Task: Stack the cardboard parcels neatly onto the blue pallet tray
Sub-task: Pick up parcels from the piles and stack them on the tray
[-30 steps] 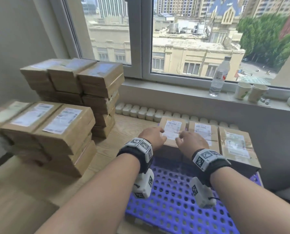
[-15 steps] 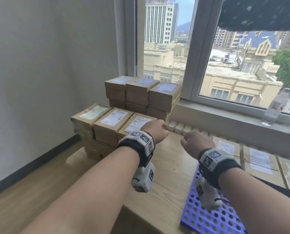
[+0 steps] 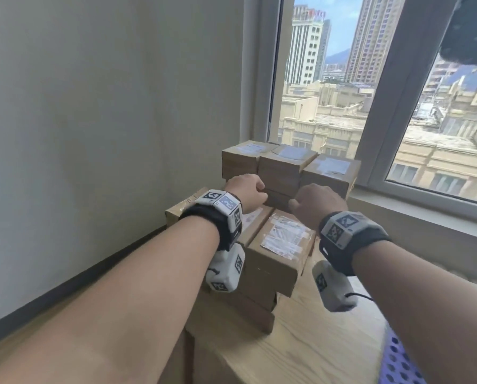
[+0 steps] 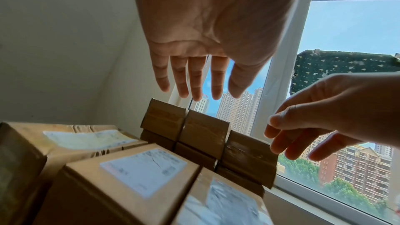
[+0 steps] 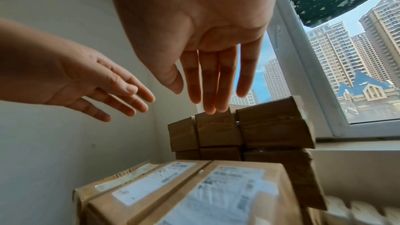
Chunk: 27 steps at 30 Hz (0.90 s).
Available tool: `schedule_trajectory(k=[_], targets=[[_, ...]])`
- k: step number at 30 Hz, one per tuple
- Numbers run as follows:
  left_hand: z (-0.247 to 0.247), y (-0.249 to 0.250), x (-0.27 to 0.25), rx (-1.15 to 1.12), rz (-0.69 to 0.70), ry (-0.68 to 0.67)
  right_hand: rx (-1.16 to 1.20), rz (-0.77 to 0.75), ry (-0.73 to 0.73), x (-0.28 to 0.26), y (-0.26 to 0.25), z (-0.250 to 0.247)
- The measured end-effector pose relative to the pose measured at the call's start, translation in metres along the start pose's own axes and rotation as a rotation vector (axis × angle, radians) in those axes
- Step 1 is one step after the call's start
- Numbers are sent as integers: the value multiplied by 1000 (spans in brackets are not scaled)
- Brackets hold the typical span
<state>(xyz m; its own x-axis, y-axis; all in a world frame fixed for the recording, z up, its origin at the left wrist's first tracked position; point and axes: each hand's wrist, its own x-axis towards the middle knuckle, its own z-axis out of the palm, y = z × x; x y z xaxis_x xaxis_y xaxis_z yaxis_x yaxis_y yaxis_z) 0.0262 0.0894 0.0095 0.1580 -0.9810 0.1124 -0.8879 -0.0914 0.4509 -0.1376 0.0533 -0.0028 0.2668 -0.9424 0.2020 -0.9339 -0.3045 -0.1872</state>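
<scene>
Two groups of brown cardboard parcels stand on the wooden table by the wall: a lower near stack (image 3: 280, 246) with white labels and a taller far stack (image 3: 284, 167) against the window. My left hand (image 3: 248, 191) and right hand (image 3: 313, 202) hover side by side above the near stack, just in front of the far one. The wrist views show both hands with straight, spread fingers and nothing in them: left hand (image 4: 194, 81), right hand (image 5: 210, 83). The right fingertips (image 5: 213, 109) come close to the top edge of the far stack's middle parcel (image 5: 217, 129). Only a corner of the blue pallet tray (image 3: 398, 364) shows at the lower right.
A plain wall (image 3: 107, 120) closes the left side, with the floor below the table's left edge. The window (image 3: 328, 92) and its sill (image 3: 425, 214) run behind the stacks. Bare wooden tabletop (image 3: 315, 342) lies between the near stack and the tray.
My hands left the parcel on the blue tray and swung left to the stacks by the wall. The view turned with them, so the tray is almost out of sight.
</scene>
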Motion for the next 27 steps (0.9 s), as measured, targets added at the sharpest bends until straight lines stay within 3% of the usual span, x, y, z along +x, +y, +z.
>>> schedule_trajectory(k=[12, 19, 27], targets=[[-26, -61, 128, 24, -100, 35, 9, -52, 16, 137, -45, 26], [-32, -95, 181, -65, -175, 34, 3, -80, 25, 182, -59, 40], [-32, -137, 246, -188, -206, -60, 32, -27, 96, 223, -89, 56]])
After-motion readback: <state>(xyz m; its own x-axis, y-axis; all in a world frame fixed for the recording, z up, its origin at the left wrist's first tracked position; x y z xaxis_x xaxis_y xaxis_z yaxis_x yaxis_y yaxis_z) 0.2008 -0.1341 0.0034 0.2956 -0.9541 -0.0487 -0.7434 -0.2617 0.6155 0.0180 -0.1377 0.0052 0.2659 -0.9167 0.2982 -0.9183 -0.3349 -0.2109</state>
